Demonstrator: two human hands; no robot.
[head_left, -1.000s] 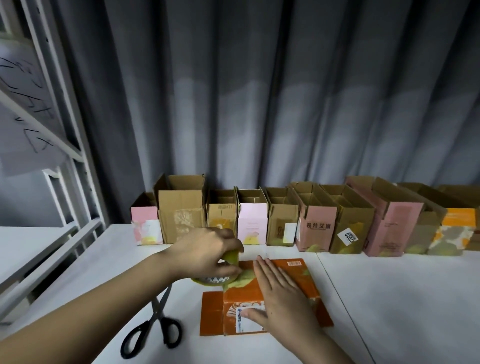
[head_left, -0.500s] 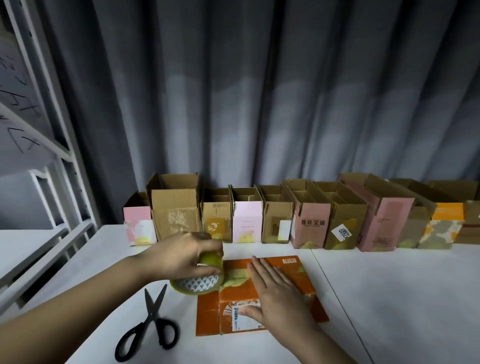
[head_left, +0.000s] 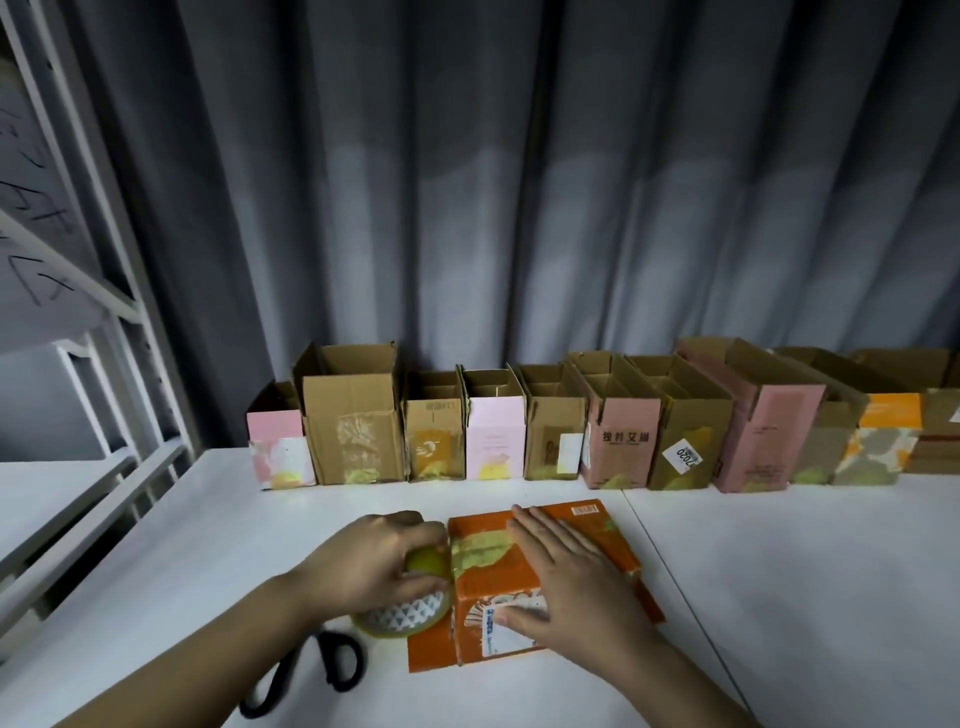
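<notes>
An orange cardboard box (head_left: 597, 525) lies flat on the white table (head_left: 779, 571), near the front edge. My right hand (head_left: 566, 577) presses down on its top with straight fingers. My left hand (head_left: 374, 561) grips a roll of yellowish packing tape (head_left: 410, 613) against the box's left side. A strip of tape (head_left: 480, 551) runs from the roll across the top of the box, under my right hand.
Black scissors (head_left: 322, 670) lie on the table under my left forearm. A row of several open cardboard boxes (head_left: 519, 431) lines the back edge before a grey curtain. A white metal rack (head_left: 104, 364) stands at the left.
My left hand has pulled the tape roll off the box top, left and down to the box's left side. My right hand stays pressed on the box.
</notes>
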